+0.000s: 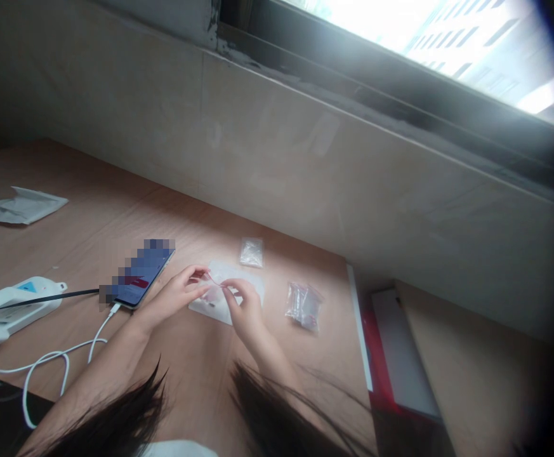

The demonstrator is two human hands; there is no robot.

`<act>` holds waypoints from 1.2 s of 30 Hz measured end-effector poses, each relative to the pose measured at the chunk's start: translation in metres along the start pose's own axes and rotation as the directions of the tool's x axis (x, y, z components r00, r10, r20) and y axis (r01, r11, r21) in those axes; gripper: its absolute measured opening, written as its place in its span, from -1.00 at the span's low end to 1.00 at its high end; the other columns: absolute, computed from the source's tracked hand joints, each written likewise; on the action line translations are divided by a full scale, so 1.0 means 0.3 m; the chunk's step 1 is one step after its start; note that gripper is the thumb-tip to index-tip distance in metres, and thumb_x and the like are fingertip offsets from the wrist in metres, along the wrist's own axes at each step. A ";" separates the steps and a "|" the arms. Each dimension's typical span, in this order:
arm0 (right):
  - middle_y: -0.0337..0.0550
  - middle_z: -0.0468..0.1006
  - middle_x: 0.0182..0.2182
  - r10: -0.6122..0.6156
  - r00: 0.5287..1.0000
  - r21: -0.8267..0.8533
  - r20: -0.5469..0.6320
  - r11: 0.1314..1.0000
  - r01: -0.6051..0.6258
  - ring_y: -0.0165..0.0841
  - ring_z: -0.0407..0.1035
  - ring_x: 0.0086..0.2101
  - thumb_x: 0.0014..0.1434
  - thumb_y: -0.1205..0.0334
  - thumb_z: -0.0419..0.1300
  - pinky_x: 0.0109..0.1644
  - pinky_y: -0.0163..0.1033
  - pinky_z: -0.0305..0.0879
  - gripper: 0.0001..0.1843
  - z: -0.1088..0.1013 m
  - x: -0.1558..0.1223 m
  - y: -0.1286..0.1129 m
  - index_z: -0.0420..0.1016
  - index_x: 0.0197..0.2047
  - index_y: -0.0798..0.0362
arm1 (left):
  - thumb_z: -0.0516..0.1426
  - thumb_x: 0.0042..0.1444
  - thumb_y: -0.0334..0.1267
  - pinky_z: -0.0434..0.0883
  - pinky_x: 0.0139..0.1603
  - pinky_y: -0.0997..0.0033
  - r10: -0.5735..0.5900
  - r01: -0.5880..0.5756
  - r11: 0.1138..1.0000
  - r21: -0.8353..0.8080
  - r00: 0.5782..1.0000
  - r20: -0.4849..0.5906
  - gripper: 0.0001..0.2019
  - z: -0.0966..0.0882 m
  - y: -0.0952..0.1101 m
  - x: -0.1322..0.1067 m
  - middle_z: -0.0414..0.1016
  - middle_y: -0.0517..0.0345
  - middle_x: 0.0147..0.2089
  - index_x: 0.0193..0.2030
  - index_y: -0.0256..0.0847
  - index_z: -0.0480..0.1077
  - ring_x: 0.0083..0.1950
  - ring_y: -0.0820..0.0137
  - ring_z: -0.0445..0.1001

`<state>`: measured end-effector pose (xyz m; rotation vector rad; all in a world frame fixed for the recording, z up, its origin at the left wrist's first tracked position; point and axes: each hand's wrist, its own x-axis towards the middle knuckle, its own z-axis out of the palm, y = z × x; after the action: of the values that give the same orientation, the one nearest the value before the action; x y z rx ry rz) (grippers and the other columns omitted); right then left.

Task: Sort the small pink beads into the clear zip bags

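Both my hands are raised over the middle of a light wooden table. My left hand [174, 297] pinches one end of a thin red strand [217, 280], and my right hand [245, 311] holds its other end between finger and thumb. Beneath them lies a white translucent sheet [243, 274], partly hidden by my hands. Beyond it is a small clear plastic bag [251, 252]. To the right lies a second clear bag [304, 307] holding reddish items.
A smartphone [139, 279] with a blurred screen lies left of my hands, its white cable [62, 357] looping toward me. Further left are a white power strip [19, 306] and a white paper packet [22, 206]. A red-and-white box [400, 352] stands at the table's right edge. Strands of hair cross the lower view.
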<state>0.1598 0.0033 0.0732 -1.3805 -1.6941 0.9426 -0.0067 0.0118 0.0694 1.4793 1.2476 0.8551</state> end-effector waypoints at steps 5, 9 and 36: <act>-0.15 0.48 -0.35 0.102 0.995 0.230 -0.013 0.968 -0.096 -0.35 0.34 -0.30 0.03 0.20 0.06 -0.22 -0.24 0.22 -0.80 -0.013 -0.006 -0.004 0.37 -0.25 0.04 | 0.07 -0.03 -0.14 0.30 -0.17 0.41 -0.055 0.056 0.997 -0.045 0.998 0.018 -0.80 -0.026 0.039 0.007 0.42 0.17 -0.31 -0.33 -0.22 0.35 -0.21 0.35 0.39; -0.15 0.50 -0.45 0.243 0.970 0.335 -0.001 0.914 -0.228 -0.36 0.35 -0.38 -0.04 0.18 0.12 -0.27 -0.25 0.21 -0.81 -0.025 0.000 0.011 0.38 -0.34 0.10 | 0.06 -0.02 -0.13 0.31 -0.22 0.43 -0.079 0.084 0.994 -0.076 0.995 0.067 -0.77 -0.023 0.069 0.002 0.45 0.16 -0.32 -0.35 -0.25 0.37 -0.24 0.36 0.40; -0.23 0.45 -0.55 0.253 0.966 0.500 0.053 0.831 -0.245 -0.41 0.32 -0.47 -0.08 0.20 0.15 -0.32 -0.31 0.17 -0.86 -0.035 0.022 -0.043 0.36 -0.53 0.10 | 0.00 0.01 -0.15 0.28 -0.39 0.53 -0.040 0.047 0.998 -0.045 0.990 0.137 -0.77 0.026 0.118 0.019 0.38 0.24 -0.48 -0.49 -0.25 0.34 -0.39 0.44 0.37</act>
<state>0.1626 0.0087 0.0901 -1.2528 -1.1441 1.4021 0.0118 0.0160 0.1010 1.4423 1.1462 0.7375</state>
